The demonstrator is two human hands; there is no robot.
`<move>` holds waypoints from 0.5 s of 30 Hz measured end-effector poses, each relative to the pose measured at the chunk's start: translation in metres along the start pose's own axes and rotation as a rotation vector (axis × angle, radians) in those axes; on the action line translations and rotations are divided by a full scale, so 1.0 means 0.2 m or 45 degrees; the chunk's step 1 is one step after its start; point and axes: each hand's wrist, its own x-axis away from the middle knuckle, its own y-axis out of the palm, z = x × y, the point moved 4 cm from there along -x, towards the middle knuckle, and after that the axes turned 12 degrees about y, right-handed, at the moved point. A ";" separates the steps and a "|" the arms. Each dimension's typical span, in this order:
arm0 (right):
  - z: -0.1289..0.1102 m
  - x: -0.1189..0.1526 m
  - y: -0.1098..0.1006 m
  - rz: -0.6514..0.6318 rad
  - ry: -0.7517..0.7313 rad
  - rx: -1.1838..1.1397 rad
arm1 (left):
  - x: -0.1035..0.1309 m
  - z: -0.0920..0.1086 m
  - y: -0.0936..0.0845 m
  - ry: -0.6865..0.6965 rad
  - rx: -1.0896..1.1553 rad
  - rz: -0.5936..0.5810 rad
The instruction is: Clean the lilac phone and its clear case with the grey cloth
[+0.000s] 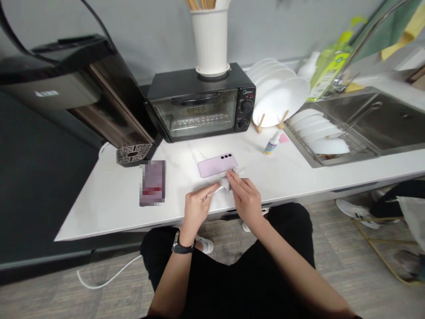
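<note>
A small crumpled whitish piece (226,183), perhaps cloth or plastic wrap, lies between my hands near the counter's front edge. My left hand (196,206), with a dark-strapped watch at the wrist, pinches its thin, shiny left end. My right hand (245,195) presses its fingers together over the other side; a pale tip shows beyond them. Just behind the hands a lilac smartphone (215,166) lies flat, its back with several camera lenses facing up. My right fingertips are close to its lower right corner; whether they touch it I cannot tell.
A small spray bottle (272,143) stands to the right beside a pink scrap (283,138). A dark, pixelated flat object (153,183) lies left. Behind are a toaster oven (201,106), a drink machine (109,93) and racked plates (282,99). The sink (365,141) is at right.
</note>
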 end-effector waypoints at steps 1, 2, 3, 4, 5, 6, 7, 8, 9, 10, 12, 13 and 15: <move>-0.04 0.02 0.02 -0.038 -0.030 -0.008 | 0.00 0.00 0.00 -0.007 -0.017 -0.005; -0.08 0.04 0.05 -0.075 -0.076 -0.021 | 0.00 0.00 0.00 -0.006 -0.029 -0.016; -0.11 0.06 0.07 -0.109 -0.126 -0.034 | 0.00 0.01 -0.01 0.001 -0.032 -0.031; -0.14 0.08 0.09 -0.137 -0.174 -0.047 | -0.01 0.02 -0.01 0.012 -0.028 -0.046; -0.17 0.09 0.10 -0.156 -0.216 -0.056 | -0.01 0.02 -0.01 0.024 -0.017 -0.061; -0.18 0.09 0.11 -0.171 -0.250 -0.061 | -0.01 0.03 -0.02 0.036 -0.004 -0.071; -0.18 0.10 0.12 -0.181 -0.280 -0.064 | -0.02 0.04 -0.02 0.044 0.008 -0.076; -0.17 0.09 0.11 -0.185 -0.304 -0.064 | -0.02 0.04 -0.02 0.046 0.014 -0.075; -0.16 0.09 0.11 -0.189 -0.321 -0.062 | -0.01 0.03 -0.02 0.041 0.014 -0.070; -0.14 0.08 0.10 -0.185 -0.330 -0.060 | -0.01 0.03 -0.02 0.032 0.007 -0.061; -0.08 0.05 0.07 -0.159 -0.298 -0.044 | -0.01 0.01 -0.01 0.016 -0.003 -0.043; -0.04 0.03 0.05 -0.133 -0.259 -0.032 | -0.01 0.01 -0.01 0.012 0.001 -0.036; 0.02 0.00 -0.01 -0.074 -0.167 -0.003 | 0.00 0.01 0.00 0.012 0.023 -0.021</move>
